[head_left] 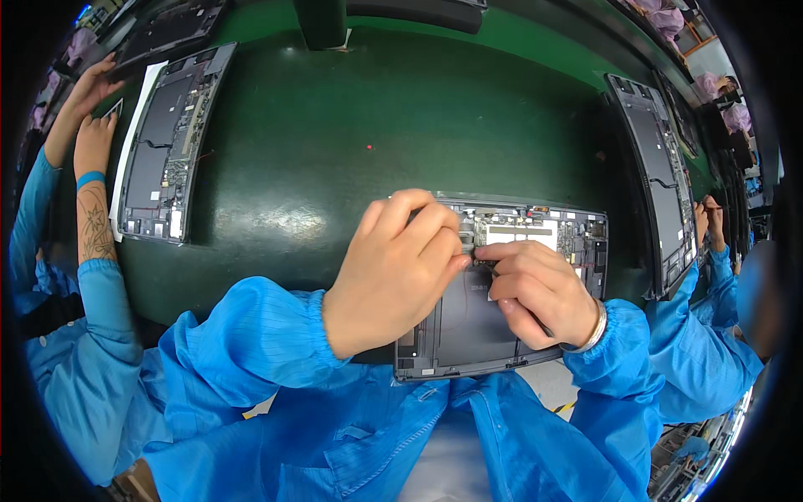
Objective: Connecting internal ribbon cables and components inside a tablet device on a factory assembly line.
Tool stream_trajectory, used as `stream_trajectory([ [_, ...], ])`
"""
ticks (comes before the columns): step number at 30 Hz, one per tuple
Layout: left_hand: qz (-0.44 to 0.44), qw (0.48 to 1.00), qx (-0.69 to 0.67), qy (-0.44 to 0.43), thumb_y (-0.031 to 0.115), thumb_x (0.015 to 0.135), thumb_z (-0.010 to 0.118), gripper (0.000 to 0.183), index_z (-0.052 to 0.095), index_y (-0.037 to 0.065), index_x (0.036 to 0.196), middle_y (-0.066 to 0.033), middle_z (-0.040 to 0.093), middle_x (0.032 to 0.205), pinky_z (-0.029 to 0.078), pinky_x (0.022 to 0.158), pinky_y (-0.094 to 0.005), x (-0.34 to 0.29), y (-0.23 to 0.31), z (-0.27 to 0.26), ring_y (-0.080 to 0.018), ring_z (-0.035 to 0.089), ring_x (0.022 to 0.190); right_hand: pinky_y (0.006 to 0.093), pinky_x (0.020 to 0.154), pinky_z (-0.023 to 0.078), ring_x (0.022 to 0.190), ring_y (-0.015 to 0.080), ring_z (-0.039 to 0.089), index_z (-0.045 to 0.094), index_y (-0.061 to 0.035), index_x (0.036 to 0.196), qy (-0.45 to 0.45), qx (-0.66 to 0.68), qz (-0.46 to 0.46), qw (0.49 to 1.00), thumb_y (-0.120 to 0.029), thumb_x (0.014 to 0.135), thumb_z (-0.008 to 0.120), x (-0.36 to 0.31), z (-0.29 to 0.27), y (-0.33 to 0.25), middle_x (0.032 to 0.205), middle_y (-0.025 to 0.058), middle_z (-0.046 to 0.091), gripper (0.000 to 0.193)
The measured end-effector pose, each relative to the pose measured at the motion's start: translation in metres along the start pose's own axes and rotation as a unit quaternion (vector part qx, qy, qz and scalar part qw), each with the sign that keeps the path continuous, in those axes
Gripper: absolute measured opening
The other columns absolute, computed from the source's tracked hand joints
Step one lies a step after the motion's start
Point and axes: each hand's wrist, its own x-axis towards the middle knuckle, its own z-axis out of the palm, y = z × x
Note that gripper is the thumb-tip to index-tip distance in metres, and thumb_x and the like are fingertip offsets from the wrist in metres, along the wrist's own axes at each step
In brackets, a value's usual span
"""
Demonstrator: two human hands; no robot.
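Note:
An opened laptop base (477,322) lies in front of me at the green bench's near edge, its circuit board and inner parts exposed. My left hand (393,272) is over its far left part, fingers curled and thumb tip pointing at the board; whatever they may hold is hidden. My right hand (544,293) is closed around a thin dark tool (548,332), whose end shows under the palm. Its index fingertip rests by the board's left part, close to my left thumb. Beside the fingers is a pale rectangular plate (523,234) on the board.
Another opened laptop base (171,142) lies to the left on a white sheet, near a co-worker's hands (96,134). A third opened base (657,180) stands at the right, near another co-worker's hands (709,222). A dark post (322,23) rises at the green bench's (293,109) far side.

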Motion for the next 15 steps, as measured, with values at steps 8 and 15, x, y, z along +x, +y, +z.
stream_trajectory([
  [8, -0.035, 0.999, -0.025, -0.001, 0.007, 0.069, 0.074, 0.02, 0.054, 0.01, 0.074, -0.0044, 0.056, 0.099, 0.038, 0.081, -0.0412, 0.002, -0.013, -0.008, -0.0285, 0.051, 0.102, 0.037, 0.078, 0.056, 0.098, 0.0309, 0.065, 0.059, -0.0026, 0.087, -0.011, -0.04, -0.066, 0.997, -0.01, 0.062, 0.067, 0.003, 0.012, 0.012, 0.091, 0.0124, 0.06, 0.027],
  [15, -0.043, 0.998, -0.031, -0.023, 0.008, 0.065, 0.076, 0.023, 0.056, 0.01, 0.076, -0.0055, 0.056, 0.102, 0.039, 0.085, -0.0424, 0.001, -0.009, -0.01, -0.0307, 0.052, 0.105, 0.0359, 0.085, 0.055, 0.101, 0.0288, 0.063, 0.06, -0.0037, 0.086, 0.008, -0.087, -0.057, 0.994, -0.013, 0.061, 0.066, 0.006, 0.021, 0.002, 0.09, 0.0113, 0.059, 0.028],
])
